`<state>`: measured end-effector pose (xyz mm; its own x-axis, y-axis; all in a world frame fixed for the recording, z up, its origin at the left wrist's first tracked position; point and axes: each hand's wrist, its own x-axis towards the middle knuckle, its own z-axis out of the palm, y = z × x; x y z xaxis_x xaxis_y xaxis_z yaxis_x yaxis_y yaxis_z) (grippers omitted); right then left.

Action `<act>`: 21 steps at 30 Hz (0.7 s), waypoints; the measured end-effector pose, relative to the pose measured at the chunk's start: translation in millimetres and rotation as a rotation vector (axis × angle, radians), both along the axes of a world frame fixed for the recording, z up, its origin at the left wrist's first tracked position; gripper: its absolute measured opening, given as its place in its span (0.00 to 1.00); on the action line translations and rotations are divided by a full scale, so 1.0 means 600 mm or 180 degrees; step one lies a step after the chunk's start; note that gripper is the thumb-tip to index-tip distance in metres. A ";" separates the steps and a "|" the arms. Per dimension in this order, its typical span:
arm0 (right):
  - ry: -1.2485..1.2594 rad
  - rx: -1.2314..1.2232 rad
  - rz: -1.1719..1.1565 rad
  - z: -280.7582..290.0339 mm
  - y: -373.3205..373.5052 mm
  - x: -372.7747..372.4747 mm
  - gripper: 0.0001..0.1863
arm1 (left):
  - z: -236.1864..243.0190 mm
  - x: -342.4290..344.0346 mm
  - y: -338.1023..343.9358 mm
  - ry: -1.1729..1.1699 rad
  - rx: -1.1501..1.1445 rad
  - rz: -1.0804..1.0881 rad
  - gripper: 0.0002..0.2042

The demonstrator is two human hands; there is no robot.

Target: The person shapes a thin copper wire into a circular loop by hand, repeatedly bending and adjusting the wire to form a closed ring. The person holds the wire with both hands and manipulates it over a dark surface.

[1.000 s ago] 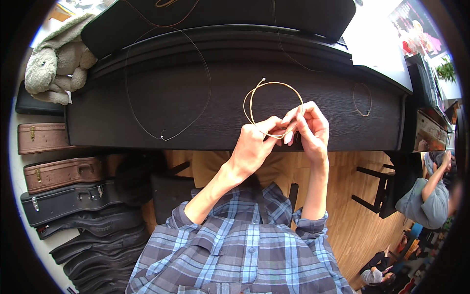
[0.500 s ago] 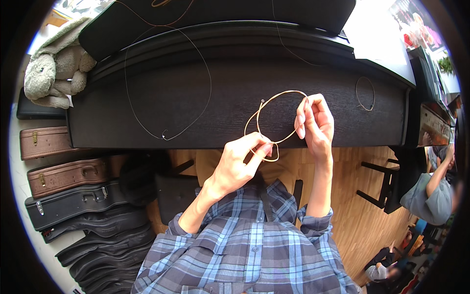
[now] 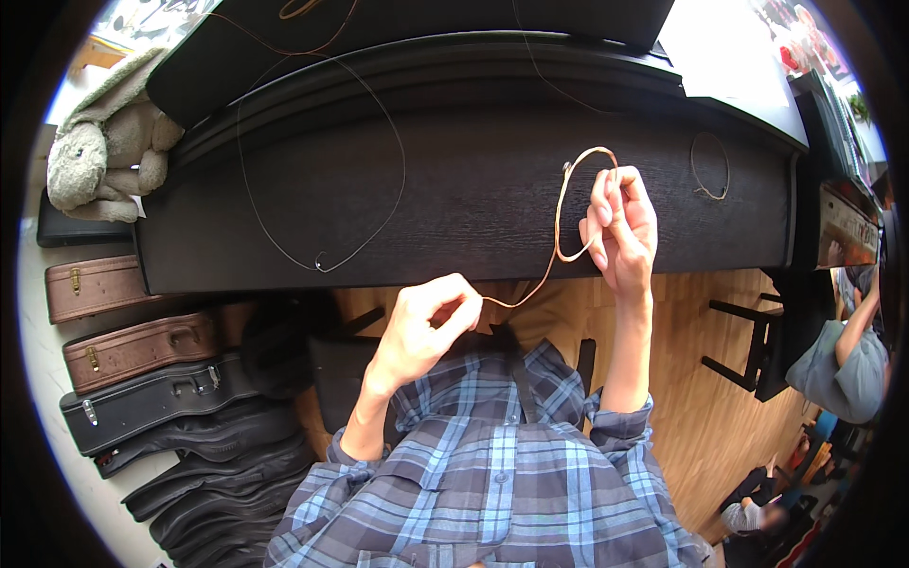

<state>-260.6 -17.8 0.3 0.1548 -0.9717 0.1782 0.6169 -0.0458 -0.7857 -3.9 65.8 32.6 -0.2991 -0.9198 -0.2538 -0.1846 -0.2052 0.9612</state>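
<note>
Pinching golden string (image 3: 557, 225): right hand (image 3: 625, 232) higher, left hand (image 3: 428, 327) lower.

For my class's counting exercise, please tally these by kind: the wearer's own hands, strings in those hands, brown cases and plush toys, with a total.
Hands: 2 (left hand, right hand)
Held string: 1
Brown cases: 2 (upper case, lower case)
Plush rabbit: 1
Total: 6
</note>
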 end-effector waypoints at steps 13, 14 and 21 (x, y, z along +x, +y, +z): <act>0.0312 0.0100 -0.0226 0.003 -0.002 0.004 0.02 | 0.014 0.076 0.024 -0.0468 0.0397 -0.0030 0.09; 0.0311 0.0102 -0.0213 0.004 -0.002 0.005 0.03 | 0.013 0.075 0.026 -0.0457 0.0420 -0.0026 0.08; 0.0759 0.0169 0.0040 0.009 0.003 0.007 0.03 | 0.016 0.046 0.020 -0.0354 0.0079 -0.0112 0.08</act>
<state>-256.3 -16.3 5.5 0.1985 -0.9765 0.0840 0.4141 0.0059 -0.9102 23.6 78.0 41.9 -0.2999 -0.9023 -0.3098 -0.2973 -0.2202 0.9290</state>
